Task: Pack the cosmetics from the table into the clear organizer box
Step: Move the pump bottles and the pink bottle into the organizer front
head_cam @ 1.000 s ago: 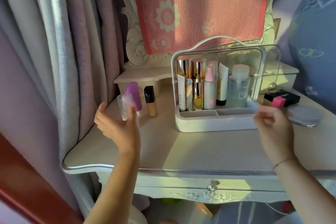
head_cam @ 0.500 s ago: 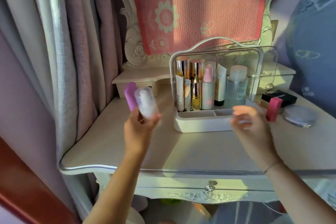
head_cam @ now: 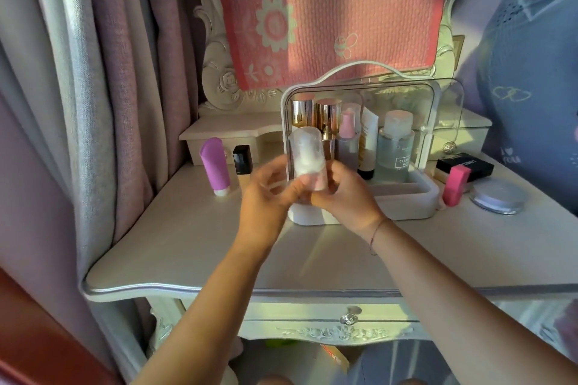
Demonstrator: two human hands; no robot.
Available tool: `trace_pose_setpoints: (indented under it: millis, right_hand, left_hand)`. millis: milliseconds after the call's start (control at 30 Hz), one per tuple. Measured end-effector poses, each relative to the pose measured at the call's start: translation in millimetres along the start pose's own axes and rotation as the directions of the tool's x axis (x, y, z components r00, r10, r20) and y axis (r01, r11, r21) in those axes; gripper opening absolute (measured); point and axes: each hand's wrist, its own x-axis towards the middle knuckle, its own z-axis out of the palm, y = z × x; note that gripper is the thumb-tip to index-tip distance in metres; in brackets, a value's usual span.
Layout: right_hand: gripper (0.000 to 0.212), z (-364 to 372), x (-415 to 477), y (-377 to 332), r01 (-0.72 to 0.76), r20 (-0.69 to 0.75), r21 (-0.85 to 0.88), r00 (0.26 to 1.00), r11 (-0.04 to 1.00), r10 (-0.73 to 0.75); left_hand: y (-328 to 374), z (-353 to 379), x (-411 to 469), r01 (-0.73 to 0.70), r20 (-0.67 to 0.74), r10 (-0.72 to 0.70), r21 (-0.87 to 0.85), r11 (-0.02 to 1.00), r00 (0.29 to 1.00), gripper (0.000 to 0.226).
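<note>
A small clear pump bottle (head_cam: pixel 307 156) with a see-through cap stands upright in the air between my two hands, just in front of the clear organizer box (head_cam: pixel 419 197). My left hand (head_cam: pixel 266 194) grips it from the left and my right hand (head_cam: pixel 342 197) from the right. The box, white-based with its clear door swung open to the right, holds several upright bottles and tubes. On the table left of the box stand a purple tube (head_cam: pixel 215 166) and a black-capped foundation bottle (head_cam: pixel 242 162). Right of it are a pink lipstick (head_cam: pixel 455 185), a black palette (head_cam: pixel 466 166) and a round silver compact (head_cam: pixel 497 197).
The white dressing table (head_cam: pixel 187 247) has a curved front edge and a drawer with a crystal knob (head_cam: pixel 348 319). Curtains hang close on the left. A carved mirror frame draped with a pink floral cloth (head_cam: pixel 328 9) rises behind the box. A blue cushion (head_cam: pixel 538 72) is at far right.
My left hand lifted the clear pump bottle from beside the purple tube and carried it right, in front of the box. My right hand came left and took hold of it too.
</note>
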Motion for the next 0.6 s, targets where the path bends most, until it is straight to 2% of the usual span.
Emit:
trace_pose_setpoints:
  millis: [67, 133, 200, 300, 367, 433, 533, 600]
  right_hand:
    - [0.04, 2, 5, 1, -0.047, -0.056, -0.038, 0.997, 0.998, 0.045]
    - [0.041, 5, 8, 1, -0.076, -0.064, -0.103, 0.996, 0.992, 0.07]
    - [0.046, 9, 9, 0, -0.1, -0.072, -0.141, 0.993, 0.985, 0.091]
    - [0.053, 11, 10, -3, -0.113, -0.108, -0.214, 0.99, 0.97, 0.091]
    - [0.054, 13, 12, -3, -0.121, -0.094, -0.269, 0.991, 0.956, 0.099]
    - [0.051, 15, 11, -3, -0.144, -0.075, -0.291, 0.989, 0.946, 0.127]
    - [0.041, 18, 11, -1, -0.171, -0.073, -0.334, 0.985, 0.927, 0.156]
    - [0.034, 20, 9, 1, -0.182, -0.09, -0.386, 0.983, 0.904, 0.159]
  left_hand:
    - [-14, -11, -2, 0.064, -0.234, -0.034, 0.12, 0.991, 0.972, 0.032]
    - [-29, -20, -4, 0.152, -0.329, -0.089, 0.171, 0.973, 0.94, 0.029]
    - [-41, -22, -8, 0.167, -0.245, -0.115, 0.203, 0.965, 0.963, 0.023]
    - [-47, -19, -10, 0.095, -0.027, -0.092, 0.189, 0.977, 0.995, 0.021]
    - [-46, -16, -11, 0.03, 0.102, -0.044, 0.138, 0.99, 0.994, 0.023]
    - [-44, -15, -11, -0.011, 0.161, -0.006, 0.103, 0.995, 0.987, 0.025]
    - [-47, -16, -10, -0.015, 0.132, -0.002, 0.125, 0.992, 0.991, 0.023]
    - [-51, -19, -7, 0.04, -0.075, -0.03, 0.132, 0.99, 0.997, 0.018]
